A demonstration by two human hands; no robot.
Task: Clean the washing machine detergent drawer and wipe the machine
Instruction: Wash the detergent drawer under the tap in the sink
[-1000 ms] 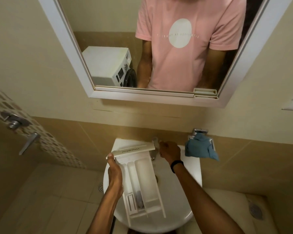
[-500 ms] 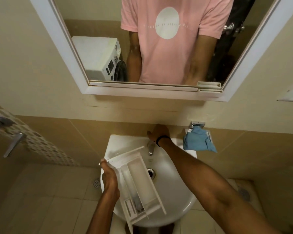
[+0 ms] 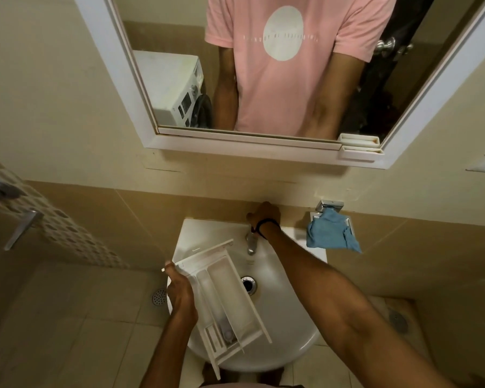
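A white detergent drawer (image 3: 224, 298) with several compartments lies over the white wash basin (image 3: 289, 340), its front panel toward the wall. My left hand (image 3: 179, 292) grips the drawer's left side near the front panel. My right hand (image 3: 263, 214) reaches past the chrome tap (image 3: 251, 243) to the back of the basin, fingers curled over what seems to be the tap handle, which is hidden. A blue cloth (image 3: 329, 233) hangs on a chrome wall holder to the right of the basin. The washing machine (image 3: 177, 88) shows only as a reflection in the mirror.
A white-framed mirror (image 3: 140, 88) hangs above the basin with a small white tray (image 3: 360, 154) on its ledge. A chrome door handle (image 3: 20, 228) is at the left. Floor drains (image 3: 158, 296) lie in the beige tile floor beside the basin.
My right hand has moved from beside the drawer's front panel to the back of the basin behind the tap. The drawer has shifted lower and left, uncovering the basin's drain.
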